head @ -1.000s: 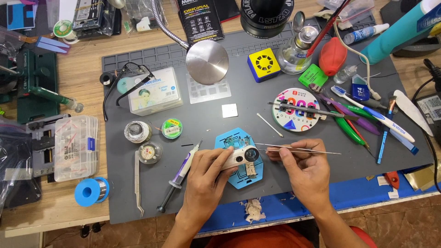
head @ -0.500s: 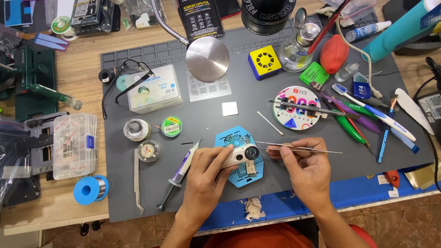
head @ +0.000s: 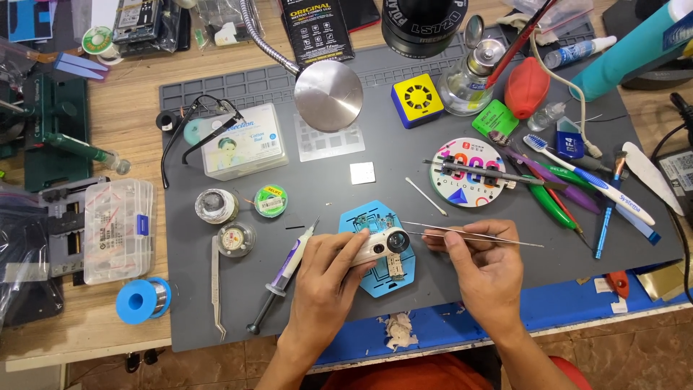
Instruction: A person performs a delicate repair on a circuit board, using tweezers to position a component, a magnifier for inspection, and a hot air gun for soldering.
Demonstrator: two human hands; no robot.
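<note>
Head view, work over the grey mat (head: 404,303) near the front edge of the counter. The left hand (head: 328,274) gripped a small white loupe (head: 379,245), its fingers clamped round the body, the dark lens end pointing right. The loupe lay across a blue hexagonal holder (head: 379,253) that carried a small circuit board; the holder sat near the mat's front edge, about midway along it. The right hand (head: 487,271) pinched fine tweezers (head: 469,235) — thumb and forefinger together on the shafts — with the two long steel arms running nearly level, one end close beside the lens and the other reaching out to the right. Whether anything sat between the tips could not be told.

Judged from this pose, the step was best done with both wrists resting on the mat, the loupe held steady over the board and the tweezers brought in low and slowly so they neither knock the lens nor scrape the board. A light pinch would suit better than a hard squeeze.

Left of the holder lay a syringe (head: 285,278); further toward the left edge, spare tweezers (head: 216,289) and a blue solder spool (head: 142,300), the spool on bare wood off the mat. A cotton swab (head: 426,196) lay behind the holder.
</note>
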